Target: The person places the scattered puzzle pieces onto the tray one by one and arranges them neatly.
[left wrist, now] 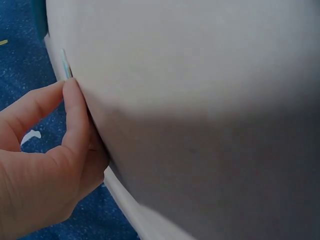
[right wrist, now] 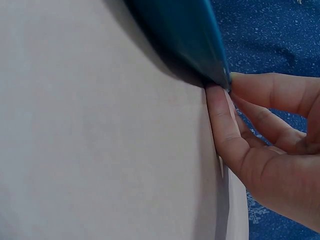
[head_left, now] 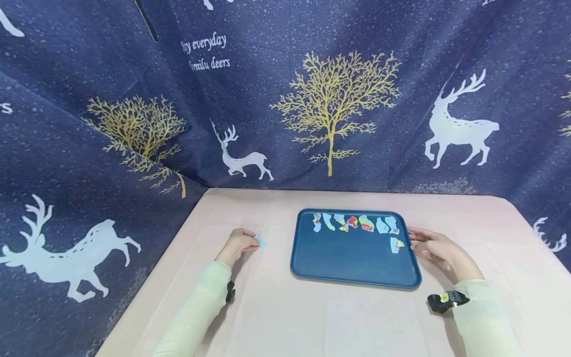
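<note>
Between thumb and fingertip, my left hand point(head_left: 239, 244) pinches a small light blue puzzle piece point(head_left: 260, 241), left of the tray. Seen from the left wrist, that puzzle piece point(left wrist: 66, 67) appears nearly edge-on beyond the fingertips. My right hand point(head_left: 436, 249) grips the right rim of a dark blue rectangular tray point(head_left: 348, 260), its thumb and fingers at the edge in the right wrist view. Several irregular flat pieces point(head_left: 367, 223) in light blue, red and yellow lie in a row along the tray's far side. One more piece point(head_left: 395, 245) sits below the row's right end.
A pale pink cloth point(head_left: 330, 322) covers the table. Behind and to the left hangs a navy curtain point(head_left: 250, 99) printed with white deer and golden trees. Black wrist cameras point(head_left: 448, 300) are strapped over both pale green sleeves.
</note>
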Available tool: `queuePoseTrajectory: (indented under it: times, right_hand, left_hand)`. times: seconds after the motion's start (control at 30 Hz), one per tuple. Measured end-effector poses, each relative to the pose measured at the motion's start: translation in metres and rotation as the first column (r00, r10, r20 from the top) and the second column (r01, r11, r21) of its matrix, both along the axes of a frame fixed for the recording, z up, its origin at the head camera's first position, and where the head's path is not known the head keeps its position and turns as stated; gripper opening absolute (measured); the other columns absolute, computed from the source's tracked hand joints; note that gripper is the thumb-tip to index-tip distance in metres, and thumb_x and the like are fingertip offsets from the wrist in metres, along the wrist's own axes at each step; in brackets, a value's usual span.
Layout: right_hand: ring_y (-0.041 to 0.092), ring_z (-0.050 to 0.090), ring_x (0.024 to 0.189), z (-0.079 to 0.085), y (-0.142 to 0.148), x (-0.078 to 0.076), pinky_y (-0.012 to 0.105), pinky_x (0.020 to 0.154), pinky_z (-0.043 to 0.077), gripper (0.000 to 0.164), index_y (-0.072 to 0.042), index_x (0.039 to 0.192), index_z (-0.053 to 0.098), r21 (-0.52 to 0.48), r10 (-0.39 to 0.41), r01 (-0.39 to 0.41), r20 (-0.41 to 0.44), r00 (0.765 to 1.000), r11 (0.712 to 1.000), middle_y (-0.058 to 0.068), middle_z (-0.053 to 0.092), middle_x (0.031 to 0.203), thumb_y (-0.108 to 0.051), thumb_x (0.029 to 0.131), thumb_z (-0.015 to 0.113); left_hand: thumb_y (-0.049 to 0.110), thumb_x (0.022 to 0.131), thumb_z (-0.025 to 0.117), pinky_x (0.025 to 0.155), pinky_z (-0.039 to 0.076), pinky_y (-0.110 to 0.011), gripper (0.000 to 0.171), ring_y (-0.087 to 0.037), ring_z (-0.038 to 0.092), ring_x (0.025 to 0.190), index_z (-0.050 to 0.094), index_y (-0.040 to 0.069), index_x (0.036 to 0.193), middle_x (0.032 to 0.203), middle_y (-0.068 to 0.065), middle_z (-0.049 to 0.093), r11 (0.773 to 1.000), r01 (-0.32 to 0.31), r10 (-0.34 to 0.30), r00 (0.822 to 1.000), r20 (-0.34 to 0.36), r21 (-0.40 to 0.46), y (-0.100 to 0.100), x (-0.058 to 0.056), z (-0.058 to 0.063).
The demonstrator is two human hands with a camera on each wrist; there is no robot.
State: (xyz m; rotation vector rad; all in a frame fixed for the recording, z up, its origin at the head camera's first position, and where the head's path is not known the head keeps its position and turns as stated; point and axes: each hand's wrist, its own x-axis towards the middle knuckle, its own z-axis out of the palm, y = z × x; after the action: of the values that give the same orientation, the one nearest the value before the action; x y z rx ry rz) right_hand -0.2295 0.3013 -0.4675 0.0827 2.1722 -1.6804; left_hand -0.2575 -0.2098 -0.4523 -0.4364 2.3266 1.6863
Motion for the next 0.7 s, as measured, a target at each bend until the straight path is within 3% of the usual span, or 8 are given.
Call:
queuePoseTrajectory:
  times: [0.1, 0.23, 0.5, 0.7]
  right_hand:
    - [-0.001, 0.054, 0.097, -0.0003, -0.0003, -0.0005, 0.025, 0.093, 0.053, 0.08, 0.004, 0.151, 0.013, -0.031, -0.021, 0.021, 0.019, 1.0, 0.999, 0.033, 0.019, 0.151, 0.005, 0.084, 0.058]
    - [-0.002, 0.054, 0.096, -0.0002, 0.0007, -0.0006, 0.025, 0.094, 0.053, 0.08, 0.004, 0.151, 0.012, -0.029, -0.018, 0.019, 0.015, 1.0, 0.999, 0.033, 0.018, 0.151, 0.007, 0.084, 0.057]
    - [-0.002, 0.054, 0.095, 0.0005, 0.0004, 0.0002, 0.027, 0.095, 0.052, 0.08, 0.005, 0.15, 0.011, -0.06, -0.023, 0.023, 0.015, 1.0, 0.998, 0.035, 0.017, 0.15, 0.01, 0.083, 0.055]
    - [0.003, 0.055, 0.102, -0.0002, 0.0005, 0.0011, 0.024, 0.093, 0.053, 0.079, 0.004, 0.151, 0.014, -0.003, -0.004, 0.004, -0.004, 1.0, 1.0, 0.032, 0.02, 0.151, 0.004, 0.084, 0.057]
  left_hand:
    - [-0.012, 0.083, 0.064, 0.079, 0.06, -0.029, 0.035, -0.029, 0.069, 0.087, 0.051, -0.016, 0.115, 0.11, -0.03, 0.058, 0.998, 0.022, -0.023, 1.0, -0.011, -0.055, 0.0002, -0.0013, -0.0024]
    - [-0.01, 0.083, 0.066, 0.078, 0.06, -0.029, 0.034, -0.029, 0.069, 0.087, 0.052, -0.014, 0.113, 0.104, -0.027, 0.06, 0.993, 0.037, -0.038, 0.999, -0.01, -0.11, 0.0011, -0.003, -0.0027]
    - [-0.013, 0.081, 0.066, 0.075, 0.06, -0.026, 0.032, -0.017, 0.067, 0.07, 0.051, -0.015, 0.11, 0.098, -0.024, 0.059, 0.996, 0.026, -0.027, 1.0, -0.008, -0.084, 0.0028, -0.0047, -0.0006]
    - [-0.014, 0.079, 0.066, 0.073, 0.06, -0.026, 0.033, -0.018, 0.068, 0.07, 0.05, -0.013, 0.109, 0.098, -0.025, 0.059, 0.995, 0.025, -0.027, 1.0, -0.014, -0.094, 0.0035, -0.0062, -0.0021]
